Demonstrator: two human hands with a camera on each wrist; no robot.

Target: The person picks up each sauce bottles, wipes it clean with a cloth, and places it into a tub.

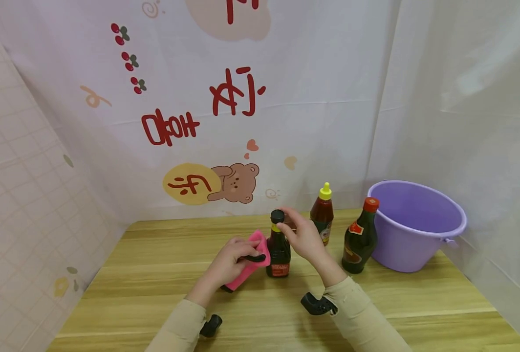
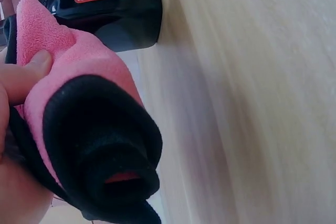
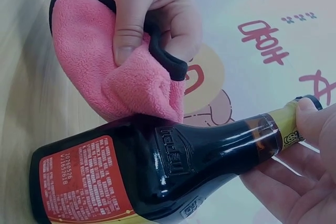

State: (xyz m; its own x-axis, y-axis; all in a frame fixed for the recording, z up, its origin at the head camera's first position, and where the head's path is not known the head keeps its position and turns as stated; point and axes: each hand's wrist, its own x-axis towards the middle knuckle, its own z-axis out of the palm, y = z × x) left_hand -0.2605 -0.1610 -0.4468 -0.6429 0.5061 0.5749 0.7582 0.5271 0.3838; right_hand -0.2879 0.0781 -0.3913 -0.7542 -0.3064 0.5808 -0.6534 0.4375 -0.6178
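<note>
A dark sauce bottle (image 1: 279,254) with a black cap stands upright on the table; its red label (image 3: 86,182) faces the right wrist camera. My right hand (image 1: 305,238) holds it by the neck, thumb and fingers around the yellow band just below the cap. From the left, my left hand (image 1: 233,258) grips a bunched pink cloth (image 3: 86,51) with black edging. The cloth lies against the bottle's left side. In the left wrist view, the cloth's rolled black edge (image 2: 105,129) hangs toward the camera and covers part of the bottle.
Behind my right hand stands a red sauce bottle (image 1: 322,211) with a yellow tip. Farther right are a dark green bottle (image 1: 359,239) with a red cap and a purple bucket (image 1: 402,249). A printed white curtain (image 1: 313,122) backs the wooden table (image 1: 154,274).
</note>
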